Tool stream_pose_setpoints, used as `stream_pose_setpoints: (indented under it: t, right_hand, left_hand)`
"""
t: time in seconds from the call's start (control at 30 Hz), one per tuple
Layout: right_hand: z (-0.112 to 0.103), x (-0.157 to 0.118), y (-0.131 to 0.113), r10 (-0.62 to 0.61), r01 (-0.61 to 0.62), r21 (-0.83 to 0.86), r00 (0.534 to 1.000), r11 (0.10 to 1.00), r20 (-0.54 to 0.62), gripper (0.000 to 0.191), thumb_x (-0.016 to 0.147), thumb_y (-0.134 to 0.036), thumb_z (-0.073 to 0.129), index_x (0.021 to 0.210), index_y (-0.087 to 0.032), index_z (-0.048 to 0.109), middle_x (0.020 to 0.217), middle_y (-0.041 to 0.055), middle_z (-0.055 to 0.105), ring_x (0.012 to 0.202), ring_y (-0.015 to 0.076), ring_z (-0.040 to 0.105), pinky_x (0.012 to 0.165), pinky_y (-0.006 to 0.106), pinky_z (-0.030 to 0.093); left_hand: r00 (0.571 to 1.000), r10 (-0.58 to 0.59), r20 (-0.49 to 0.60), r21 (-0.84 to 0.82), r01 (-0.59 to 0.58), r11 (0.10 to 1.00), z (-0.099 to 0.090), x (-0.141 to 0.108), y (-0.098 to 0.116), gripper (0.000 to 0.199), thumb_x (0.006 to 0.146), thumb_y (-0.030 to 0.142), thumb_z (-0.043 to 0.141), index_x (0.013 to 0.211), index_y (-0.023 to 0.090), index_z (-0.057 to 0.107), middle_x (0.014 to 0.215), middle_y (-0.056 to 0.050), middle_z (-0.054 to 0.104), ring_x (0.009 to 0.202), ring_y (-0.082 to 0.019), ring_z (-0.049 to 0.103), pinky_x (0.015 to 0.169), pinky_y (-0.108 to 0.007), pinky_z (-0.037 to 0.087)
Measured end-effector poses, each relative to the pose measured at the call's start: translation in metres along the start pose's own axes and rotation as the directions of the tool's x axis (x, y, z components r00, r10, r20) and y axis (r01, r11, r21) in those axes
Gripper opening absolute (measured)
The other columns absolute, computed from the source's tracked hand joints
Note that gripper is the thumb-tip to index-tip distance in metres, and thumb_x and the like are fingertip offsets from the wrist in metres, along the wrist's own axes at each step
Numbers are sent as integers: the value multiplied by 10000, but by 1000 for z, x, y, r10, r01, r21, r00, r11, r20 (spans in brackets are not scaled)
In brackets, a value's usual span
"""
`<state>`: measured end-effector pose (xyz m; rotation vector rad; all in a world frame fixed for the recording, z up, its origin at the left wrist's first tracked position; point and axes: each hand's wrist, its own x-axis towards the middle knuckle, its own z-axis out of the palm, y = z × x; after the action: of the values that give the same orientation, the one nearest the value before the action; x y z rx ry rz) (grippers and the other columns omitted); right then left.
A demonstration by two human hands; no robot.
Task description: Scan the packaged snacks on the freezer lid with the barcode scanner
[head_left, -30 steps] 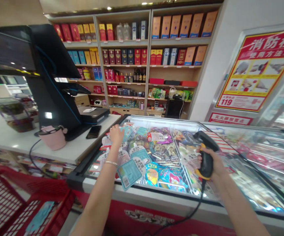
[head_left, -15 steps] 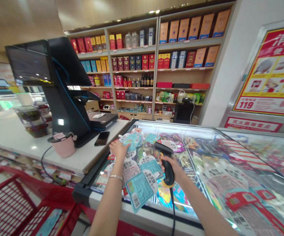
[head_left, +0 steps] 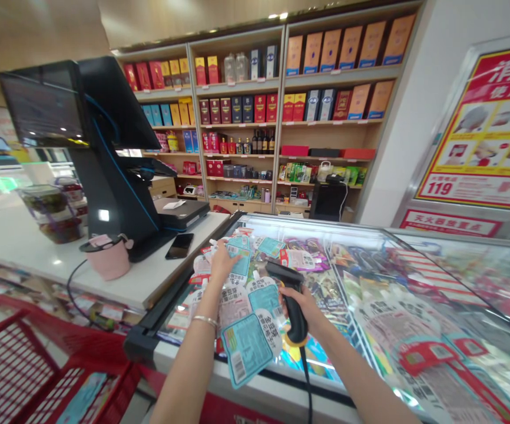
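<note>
My right hand (head_left: 303, 306) is closed around the handle of a black barcode scanner (head_left: 294, 300), whose head points left over the pouches and whose cord hangs down. My left hand (head_left: 222, 264) holds the edge of a blue-and-white spouted pouch (head_left: 241, 254), thumb on its face; the other fingers are partly hidden. Below it, more pouches overlap, with one blue pouch (head_left: 248, 347) hanging over the near edge of the freezer. A red-and-white pouch (head_left: 297, 258) and another blue pouch (head_left: 269, 246) lie behind the scanner.
The glass-topped chest freezer (head_left: 361, 227) bears more pouches (head_left: 423, 335) at right. On the white counter (head_left: 149, 291) at left stand a register (head_left: 118, 153), a pink cup (head_left: 108, 259) and a phone (head_left: 179, 246). A red shopping cart (head_left: 78, 347) is at lower left.
My left hand has shifted slightly right and away from me, its fingers drawn in on the blue pouch, which has moved with it. The scanner has moved a little left and down.
</note>
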<state>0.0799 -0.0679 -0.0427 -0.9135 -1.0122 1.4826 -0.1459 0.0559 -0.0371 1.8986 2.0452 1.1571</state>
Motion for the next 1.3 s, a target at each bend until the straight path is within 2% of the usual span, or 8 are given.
stream_pose_setpoints:
  t: [0.1, 0.23, 0.8, 1.0, 1.17, 1.3]
  right_hand:
    - [-1, 1, 1, -5, 5, 6, 1000, 1000, 1, 236, 642, -335, 723, 643, -149, 578, 532, 4, 613, 353, 97, 504, 357, 209, 390]
    - [-1, 1, 2, -1, 1, 14, 1000, 1000, 6, 232, 637, -337, 724, 639, -145, 594, 525, 6, 614, 342, 98, 504, 348, 206, 381]
    - [-3, 1, 2, -17, 15, 39, 999, 999, 42, 234, 651, -345, 713, 654, -142, 598, 547, 16, 626, 354, 96, 501, 359, 212, 400]
    - [-3, 1, 3, -8, 6, 63, 999, 998, 32, 225, 637, -332, 722, 656, -139, 607, 546, 13, 626, 355, 97, 504, 359, 208, 401]
    - [-4, 3, -1, -16, 17, 78, 1000, 997, -17, 231, 630, -338, 730, 630, -143, 608, 529, 3, 615, 344, 86, 494, 346, 196, 392]
    - [-3, 3, -7, -61, 64, 43, 995, 997, -77, 246, 607, -345, 750, 690, -143, 638, 556, 15, 643, 343, 93, 498, 336, 201, 395]
  left_hand:
    - [999, 51, -14, -66, -52, 996, 0, -2, 6, 600, 734, 303, 650, 1234, 174, 344, 927, -78, 663, 904, -261, 646, 771, -346, 457]
    - [997, 64, -42, -97, -67, 993, -2, -5, 11, 613, 739, 289, 643, 1260, 182, 339, 960, -72, 663, 926, -270, 643, 790, -359, 459]
    - [998, 66, -16, -34, -66, 997, -8, -10, 21, 669, 750, 308, 643, 1311, 179, 301, 957, -84, 669, 925, -278, 640, 780, -352, 459]
    - [996, 85, -32, -3, -85, 996, -7, -10, 20, 679, 741, 324, 653, 1308, 182, 307, 920, -75, 673, 871, -267, 649, 740, -334, 464]
    - [992, 92, -83, -59, -97, 994, -9, -11, 21, 617, 765, 294, 615, 1302, 204, 325, 929, -47, 668, 852, -240, 646, 731, -315, 453]
    - [983, 98, -155, -83, -111, 990, -10, -13, 24, 486, 793, 328, 582, 1241, 237, 416, 933, -18, 665, 828, -211, 642, 716, -285, 439]
